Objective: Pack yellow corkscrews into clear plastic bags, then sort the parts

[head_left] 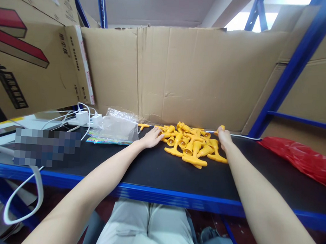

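Yellow pieces: they [196,146] are lying in a loose pile on the black table [154,169], between the two hands. Some are showing round open ends, and some are showing long cross bars. They are leaning on each other, so they are probably not rolling far.
Left hand: it [152,137] is resting low at the pile's left edge, palm down, with its fingers pointing at the pieces. It may be acting like a little fence. I cannot tell if it is pinching anything, because the fingertips are mixing in with the yellow.
Right hand: it [224,138] is curling closed around one piece [221,128] at the pile's right edge. A bit of yellow is poking out on top. The fingers are wrapping it, likely so it is not slipping.
Lone piece: it [143,126] is lying behind the left hand, near the wall [196,76], apart from the big heap.
Wall: it is standing up behind the pile, maybe stopping things from falling off the back.
Clear bag: it [118,124] is lying left of the left hand, near the white plugs [82,117], seemingly out of the way.
Red bag: it [300,157] is lying far off to the right, leaving room for the right arm.
Legs: they [128,223] are pointing under the table, so both arms are reaching over the blue rail [174,197].
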The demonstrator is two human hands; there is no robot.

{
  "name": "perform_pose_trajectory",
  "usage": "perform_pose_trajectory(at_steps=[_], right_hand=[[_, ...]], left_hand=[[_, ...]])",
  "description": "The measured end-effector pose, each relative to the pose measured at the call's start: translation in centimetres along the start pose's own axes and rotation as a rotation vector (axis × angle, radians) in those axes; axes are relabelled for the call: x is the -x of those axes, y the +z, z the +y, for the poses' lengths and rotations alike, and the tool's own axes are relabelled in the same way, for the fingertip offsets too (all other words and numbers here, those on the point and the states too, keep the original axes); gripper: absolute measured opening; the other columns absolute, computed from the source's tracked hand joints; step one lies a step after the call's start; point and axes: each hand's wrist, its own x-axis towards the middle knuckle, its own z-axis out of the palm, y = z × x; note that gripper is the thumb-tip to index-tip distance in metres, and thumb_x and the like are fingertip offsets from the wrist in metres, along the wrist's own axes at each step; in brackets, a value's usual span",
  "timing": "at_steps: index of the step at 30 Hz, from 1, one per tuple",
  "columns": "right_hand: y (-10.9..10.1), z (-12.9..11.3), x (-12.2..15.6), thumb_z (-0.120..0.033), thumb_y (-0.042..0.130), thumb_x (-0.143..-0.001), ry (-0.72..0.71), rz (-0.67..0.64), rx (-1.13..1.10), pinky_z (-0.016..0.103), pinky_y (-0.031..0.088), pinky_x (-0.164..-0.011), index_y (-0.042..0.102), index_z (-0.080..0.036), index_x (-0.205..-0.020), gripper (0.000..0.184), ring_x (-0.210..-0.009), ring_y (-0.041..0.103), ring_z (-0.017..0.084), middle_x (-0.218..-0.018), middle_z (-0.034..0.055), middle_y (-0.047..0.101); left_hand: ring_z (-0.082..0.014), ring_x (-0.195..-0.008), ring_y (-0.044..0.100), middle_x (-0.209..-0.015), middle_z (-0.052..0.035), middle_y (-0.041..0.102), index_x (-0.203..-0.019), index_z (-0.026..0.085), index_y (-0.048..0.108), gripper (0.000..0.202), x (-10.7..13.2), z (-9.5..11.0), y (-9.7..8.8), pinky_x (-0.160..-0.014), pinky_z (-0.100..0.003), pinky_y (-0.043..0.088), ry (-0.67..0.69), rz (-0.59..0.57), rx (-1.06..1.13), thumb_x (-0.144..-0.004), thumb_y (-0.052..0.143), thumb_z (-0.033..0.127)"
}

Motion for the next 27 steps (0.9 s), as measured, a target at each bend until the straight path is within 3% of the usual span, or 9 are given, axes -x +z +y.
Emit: perform_pose_trajectory(at_steps=[5, 12, 15, 18, 20, 23, 25, 27], right_hand=[[0.6, -1.4, -0.1, -0.034, 0.039, -0.087, 0.211, -0.126, -0.186, 0.030, 0.049, -0.066, 0.058, -0.018, -0.087, 0.025, -0.075, 0.061, 0.020, -0.084, 0.0090, 0.066], [1.6, -3.2, 0.9, -0.033, 0.038, -0.086, 0.282, -0.317, -0.289, 0.030, 0.048, -0.060, 0.055, -0.018, -0.083, 0.023, -0.061, 0.059, 0.017, -0.079, 0.0065, 0.068], [1.4, -3.1, 1.2, -0.036, 0.038, -0.086, 0.305, -0.347, -0.334, 0.029, 0.048, -0.058, 0.052, -0.019, -0.077, 0.024, -0.061, 0.059, 0.017, -0.078, 0.0062, 0.069], [0.8, -3.0, 1.0, -0.038, 0.037, -0.086, 0.338, -0.457, -0.355, 0.026, 0.047, -0.056, 0.050, -0.019, -0.071, 0.027, -0.068, 0.062, 0.017, -0.081, 0.0071, 0.069], [0.5, -2.9, 0.6, -0.037, 0.040, -0.085, 0.297, -0.396, -0.306, 0.025, 0.047, -0.056, 0.053, -0.019, -0.072, 0.026, -0.076, 0.062, 0.017, -0.086, 0.0071, 0.068], [0.4, -2.5, -0.4, -0.038, 0.056, -0.076, 0.229, -0.108, -0.189, 0.025, 0.048, -0.062, 0.060, -0.018, -0.079, 0.020, -0.088, 0.061, 0.018, -0.095, 0.0065, 0.067], [0.7, -1.9, -1.0, -0.033, 0.067, -0.066, 0.202, 0.025, -0.120, 0.024, 0.048, -0.067, 0.063, -0.017, -0.077, 0.020, -0.088, 0.061, 0.018, -0.091, 0.0054, 0.067], [1.1, -1.2, -1.5, -0.028, 0.070, -0.061, 0.185, 0.076, -0.074, 0.023, 0.048, -0.069, 0.064, -0.016, -0.074, 0.018, -0.082, 0.062, 0.017, -0.082, 0.0042, 0.067]], left_hand=[[-0.0241, -0.130, 0.035, -0.131, -0.0125, 0.049, -0.109, 0.016, 0.053, 0.041, 0.0, 0.0, 0.2, -0.109, -0.041, 0.025, 0.036, 0.049, -0.013, -0.091, 0.029, 0.043], [-0.0258, -0.129, 0.035, -0.127, -0.0140, 0.051, -0.099, 0.015, 0.053, 0.034, 0.1, 0.3, -0.1, -0.105, -0.043, 0.030, 0.049, 0.036, 0.020, -0.091, 0.030, 0.039], [-0.0253, -0.119, 0.044, -0.112, -0.0133, 0.056, -0.092, 0.015, 0.052, 0.031, 0.1, 0.4, -0.3, -0.099, -0.041, 0.036, 0.089, 0.038, 0.012, -0.091, 0.030, 0.037], [-0.0257, -0.108, 0.050, -0.104, -0.0135, 0.056, -0.089, 0.014, 0.051, 0.030, 0.0, 0.4, -0.4, -0.092, -0.041, 0.041, 0.096, 0.042, 0.002, -0.090, 0.031, 0.036], [-0.0253, -0.104, 0.051, -0.102, -0.0129, 0.056, -0.088, 0.014, 0.051, 0.028, 0.0, 0.5, -0.4, -0.091, -0.041, 0.041, 0.086, 0.045, 0.003, -0.090, 0.032, 0.035], [-0.0244, -0.105, 0.049, -0.102, -0.0113, 0.056, -0.089, 0.015, 0.050, 0.027, 0.0, 0.5, -0.4, -0.093, -0.040, 0.040, 0.072, 0.048, 0.016, -0.090, 0.032, 0.035], [-0.0240, -0.107, 0.049, -0.103, -0.0110, 0.055, -0.090, 0.015, 0.050, 0.027, 0.1, 0.6, -0.4, -0.093, -0.040, 0.040, 0.066, 0.042, 0.018, -0.090, 0.032, 0.035], [-0.0237, -0.106, 0.049, -0.103, -0.0106, 0.055, -0.090, 0.016, 0.050, 0.027, 0.1, 0.6, -0.5, -0.093, -0.039, 0.040, 0.061, 0.032, 0.009, -0.090, 0.031, 0.036]])
